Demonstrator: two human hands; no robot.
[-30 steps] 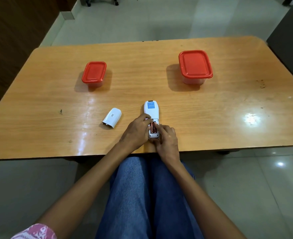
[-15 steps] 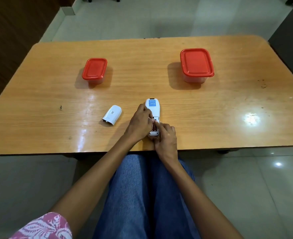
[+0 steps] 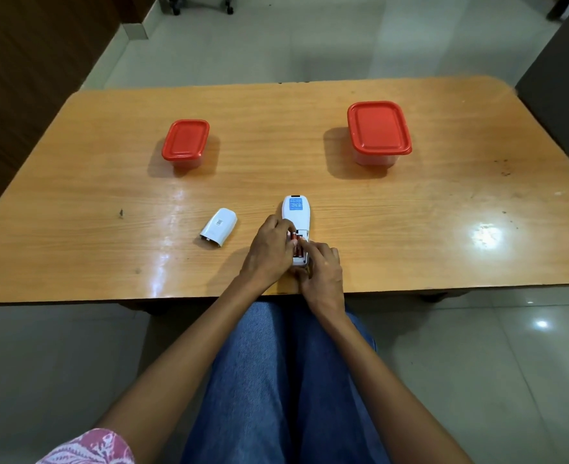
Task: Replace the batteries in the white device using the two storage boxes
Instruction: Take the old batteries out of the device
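Nearest me, at the near edge of the wooden counter (image 3: 410,209), my left hand (image 3: 269,251) and right hand (image 3: 321,269) meet over the white plastic device (image 3: 296,214), fingertips pinching at the red batteries (image 3: 297,244) in its open bay. Left of it lies the white battery cover (image 3: 218,227). Farther off stand the small red-lidded box (image 3: 186,142) and, right, the larger red-lidded box (image 3: 378,130), both closed.

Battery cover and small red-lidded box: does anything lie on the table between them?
No. In the head view, only bare wooden table separates the battery cover from the small red-lidded box.
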